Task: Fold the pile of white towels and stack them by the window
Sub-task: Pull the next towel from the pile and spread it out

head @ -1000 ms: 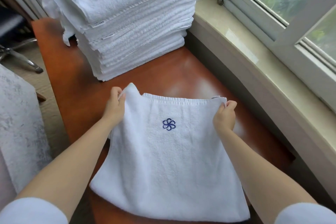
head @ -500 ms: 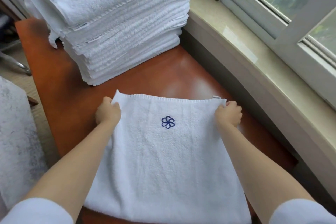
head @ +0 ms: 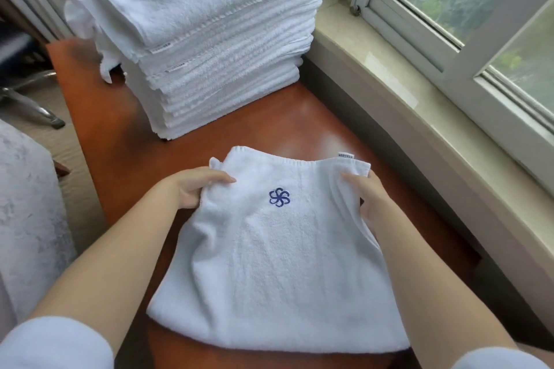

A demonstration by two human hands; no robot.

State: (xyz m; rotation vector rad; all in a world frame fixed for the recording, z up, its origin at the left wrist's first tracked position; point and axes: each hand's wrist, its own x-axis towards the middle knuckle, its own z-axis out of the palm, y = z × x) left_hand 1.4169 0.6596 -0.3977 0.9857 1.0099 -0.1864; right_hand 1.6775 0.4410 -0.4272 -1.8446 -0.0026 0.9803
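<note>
A folded white towel (head: 269, 263) with a blue flower emblem lies on the reddish-brown table (head: 120, 141) in front of me. My left hand (head: 192, 189) grips its left edge near the far corner, thumb on top and fingers under the cloth. My right hand (head: 367, 195) holds the right edge near the far corner, fingers tucked beneath. The far edge of the towel is bunched and slightly raised between my hands. A tall stack of folded white towels (head: 215, 48) stands at the far end of the table, beside the window sill.
The stone window sill (head: 404, 117) and the window (head: 467, 18) run along the right. A grey-white covered surface (head: 27, 213) sits at the left, and a chair's metal leg (head: 33, 108) shows on the floor beyond the table's left edge.
Both hands have moved inward along the towel's far edge and slipped fingers under it, bunching and lifting that edge. The view has tilted up, showing more of the stack.
</note>
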